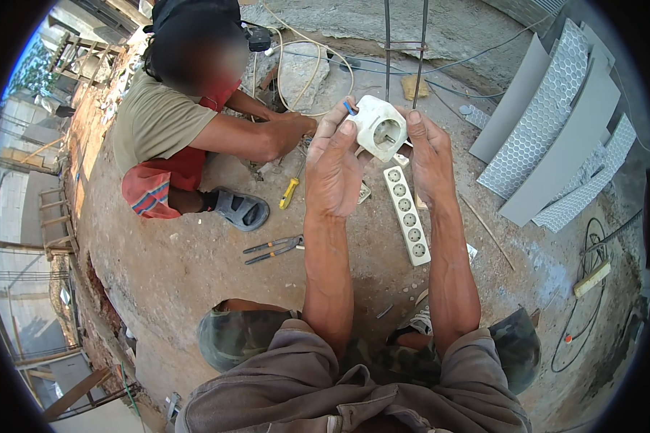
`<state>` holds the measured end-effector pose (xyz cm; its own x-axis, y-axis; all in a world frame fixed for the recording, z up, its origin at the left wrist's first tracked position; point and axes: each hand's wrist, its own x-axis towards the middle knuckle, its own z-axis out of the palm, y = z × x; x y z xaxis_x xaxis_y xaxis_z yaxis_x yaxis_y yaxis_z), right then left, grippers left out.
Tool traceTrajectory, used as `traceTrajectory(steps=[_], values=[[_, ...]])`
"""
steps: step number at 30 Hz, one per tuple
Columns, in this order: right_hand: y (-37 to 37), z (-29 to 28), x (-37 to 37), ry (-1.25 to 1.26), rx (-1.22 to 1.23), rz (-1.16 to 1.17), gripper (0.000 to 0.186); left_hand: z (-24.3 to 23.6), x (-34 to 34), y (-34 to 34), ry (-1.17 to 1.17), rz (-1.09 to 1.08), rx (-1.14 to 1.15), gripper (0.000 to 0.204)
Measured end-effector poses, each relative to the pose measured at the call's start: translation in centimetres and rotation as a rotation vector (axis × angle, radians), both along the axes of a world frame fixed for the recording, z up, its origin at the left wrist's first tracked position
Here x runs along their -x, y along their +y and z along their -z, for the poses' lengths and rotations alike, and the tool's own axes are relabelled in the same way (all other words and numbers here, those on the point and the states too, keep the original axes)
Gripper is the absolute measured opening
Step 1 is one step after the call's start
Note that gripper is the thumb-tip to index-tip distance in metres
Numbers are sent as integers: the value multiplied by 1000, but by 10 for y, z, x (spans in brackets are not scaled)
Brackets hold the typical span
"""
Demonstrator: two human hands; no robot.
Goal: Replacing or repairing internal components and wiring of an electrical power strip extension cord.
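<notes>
Both hands hold a white wall socket (380, 128) up in front of me, its round recess turned toward me. My left hand (332, 169) is closed on its left side, thumb on the front edge. My right hand (430, 155) grips its right side with thumb and fingers. A short blue piece (350, 107), perhaps wire insulation, shows by my left fingertips. On the ground below and between my forearms lies a long white power strip (407, 216) with several outlets. Another small white fitting (364, 192) shows partly behind my left hand.
Pliers (274, 249) and a yellow-handled screwdriver (289, 193) lie left of my arms. A co-worker (170, 119) squats at the upper left. Patterned grey panels (542, 123) are at the right, a cabled power strip (592, 279) below them. Two thin rods (387, 50) rise ahead.
</notes>
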<state>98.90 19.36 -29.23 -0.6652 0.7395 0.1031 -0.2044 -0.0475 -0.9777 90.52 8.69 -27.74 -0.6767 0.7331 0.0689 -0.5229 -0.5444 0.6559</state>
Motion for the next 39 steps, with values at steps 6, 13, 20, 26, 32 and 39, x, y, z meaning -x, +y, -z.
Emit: traceTrajectory(steps=[6,13,20,26,32,39], values=[[4,4,-8,27,77,9,58,2,-3,2,24,33,46,49],[17,11,-11,-39,179,-24,53,21,2,6,-45,161,11,38],[24,15,-18,-133,164,-31,57,58,3,15,-99,263,-100,30],[18,-1,-22,-87,103,-49,60,52,5,9,-38,240,-146,29],[18,-8,-25,-17,110,-91,61,52,7,7,29,218,-189,27],[17,-1,-17,-10,125,-108,60,51,9,5,61,178,-209,22]])
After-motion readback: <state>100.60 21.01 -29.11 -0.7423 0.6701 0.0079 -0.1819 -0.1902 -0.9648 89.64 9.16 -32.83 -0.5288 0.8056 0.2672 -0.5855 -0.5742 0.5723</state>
